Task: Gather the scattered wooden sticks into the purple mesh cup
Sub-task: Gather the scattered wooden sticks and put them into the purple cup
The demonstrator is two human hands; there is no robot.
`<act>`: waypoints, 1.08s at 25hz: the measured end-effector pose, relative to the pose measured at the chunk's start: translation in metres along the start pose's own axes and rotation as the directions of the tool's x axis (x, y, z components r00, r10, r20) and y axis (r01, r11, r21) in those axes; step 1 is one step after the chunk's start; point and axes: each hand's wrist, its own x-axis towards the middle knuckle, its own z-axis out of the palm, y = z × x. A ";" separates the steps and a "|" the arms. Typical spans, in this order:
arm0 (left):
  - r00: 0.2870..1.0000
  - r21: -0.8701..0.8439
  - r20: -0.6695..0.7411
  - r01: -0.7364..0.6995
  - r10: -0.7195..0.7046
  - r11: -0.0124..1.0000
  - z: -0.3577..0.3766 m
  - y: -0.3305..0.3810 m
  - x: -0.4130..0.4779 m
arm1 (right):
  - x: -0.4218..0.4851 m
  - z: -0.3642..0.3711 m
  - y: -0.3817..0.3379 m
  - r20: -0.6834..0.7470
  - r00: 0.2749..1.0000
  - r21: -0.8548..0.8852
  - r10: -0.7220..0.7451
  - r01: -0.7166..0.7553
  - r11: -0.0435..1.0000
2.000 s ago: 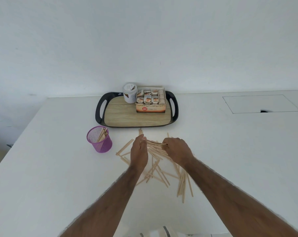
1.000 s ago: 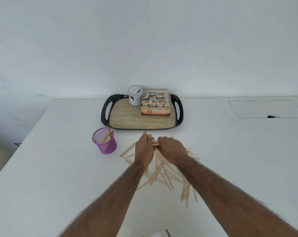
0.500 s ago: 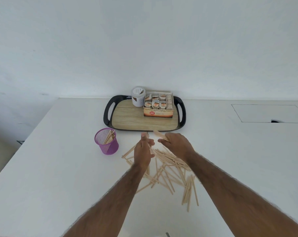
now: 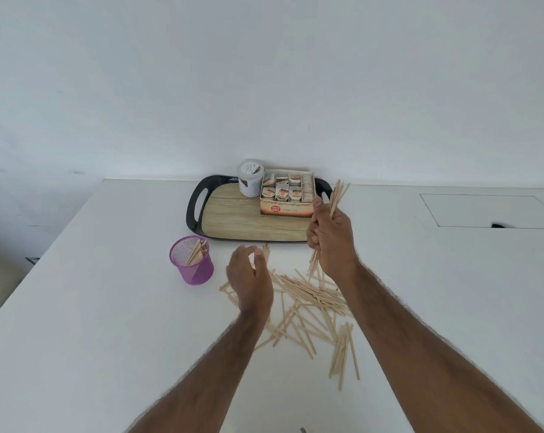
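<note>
On the left of the white table point(image 4: 108, 307) stands the purple mesh cup point(image 4: 192, 270), upright, with a few wooden sticks point(image 4: 198, 253) already leaning inside it. Just right of the cup, your left hand point(image 4: 248, 276) hovers over the near-left edge of the pile, its fingers loosely curved and holding nothing. Beneath and to the right of it, the scattered sticks point(image 4: 311, 301) lie crisscrossed on the table, so most of the job remains. Further right, your right hand point(image 4: 331, 239) is raised and its fingers are wrapped tightly around a bundle of sticks point(image 4: 337, 195), held nearly upright with uneven ends fanning out above and below your fist. That fan is the main risk: loose sticks may slide out as you swing left. The cup looks light, so a bundle striking its rim or the leaning sticks could tip it. Behind, the black tray point(image 4: 195, 207) holds a jar point(image 4: 249, 179) and a tea box point(image 4: 287, 209), close to the bundle's tips.
</note>
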 end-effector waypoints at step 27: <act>0.685 -0.706 0.690 0.708 -0.235 -0.010 0.014 0.076 0.012 | -0.027 0.060 0.024 -0.049 0.996 0.290 0.076 -0.058 0.955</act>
